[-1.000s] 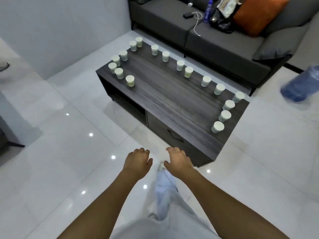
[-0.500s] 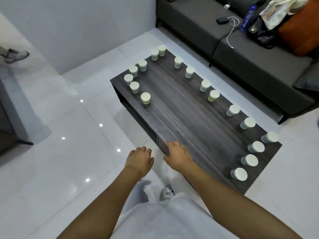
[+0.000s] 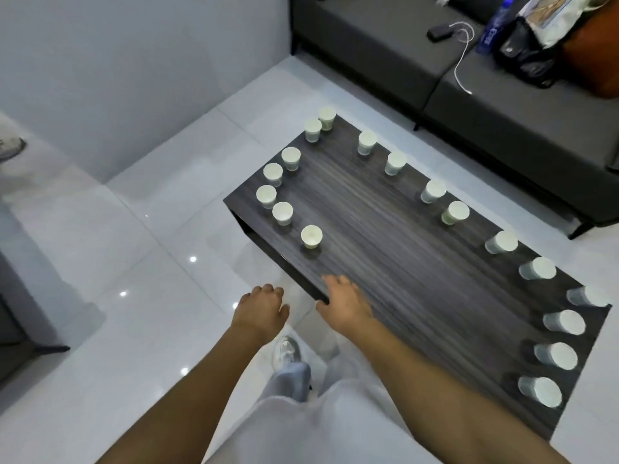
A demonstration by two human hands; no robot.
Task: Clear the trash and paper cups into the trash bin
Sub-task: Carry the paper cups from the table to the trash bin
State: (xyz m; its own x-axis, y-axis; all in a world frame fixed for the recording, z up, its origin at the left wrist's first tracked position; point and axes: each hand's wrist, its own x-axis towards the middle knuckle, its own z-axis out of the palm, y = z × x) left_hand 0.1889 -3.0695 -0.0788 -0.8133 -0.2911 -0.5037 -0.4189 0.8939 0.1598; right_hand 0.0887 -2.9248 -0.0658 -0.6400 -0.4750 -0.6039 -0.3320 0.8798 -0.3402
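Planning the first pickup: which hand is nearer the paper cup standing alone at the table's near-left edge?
Right. The right hand hovers over the table edge just below that cup; the left hand is off the table, farther left.

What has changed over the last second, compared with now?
The person stepped closer to the dark wood-grain coffee table; the right hand now reaches over its near edge, the left hand beside it. Neither holds anything. The pale paper cups stand unmoved.

Right of the right hand's fingers [image 3: 338,284], the far cups [image 3: 539,268] were smeared by blur; the sofa [image 3: 502,105] and both forearms ran off the frame.
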